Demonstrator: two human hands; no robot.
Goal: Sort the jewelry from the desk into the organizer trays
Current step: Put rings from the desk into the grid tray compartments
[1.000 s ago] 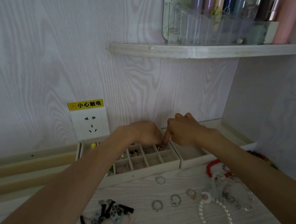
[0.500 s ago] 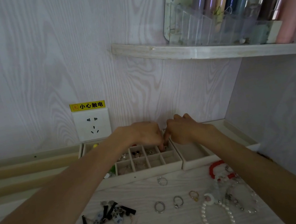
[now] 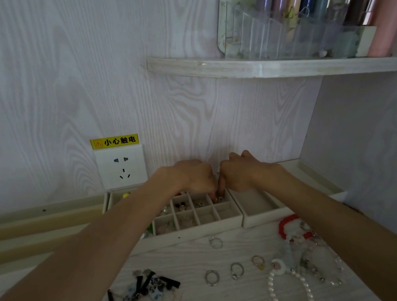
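A cream gridded organizer tray (image 3: pixel 198 231) stands against the wall, with small earrings in several of its cells. My left hand (image 3: pixel 188 179) and my right hand (image 3: pixel 240 172) meet over a right-hand cell. Their curled fingertips pinch a small jewelry piece (image 3: pixel 217 199) that is mostly hidden. On the desk in front lie several rings (image 3: pixel 236 270), a pearl bracelet (image 3: pixel 291 297), a red bracelet (image 3: pixel 291 229), a beaded chain (image 3: pixel 326 269) and a cluster of dark earrings (image 3: pixel 145 288).
An open cream tray (image 3: pixel 276 214) sits right of the gridded one, and a long-slot tray (image 3: pixel 37 222) sits left. A wall socket (image 3: pixel 121 167) is behind them. A corner shelf (image 3: pixel 277 66) with cosmetics hangs above the right side.
Both hands have stayed together over the same cell, with only slight finger movement. The view has shifted a little.
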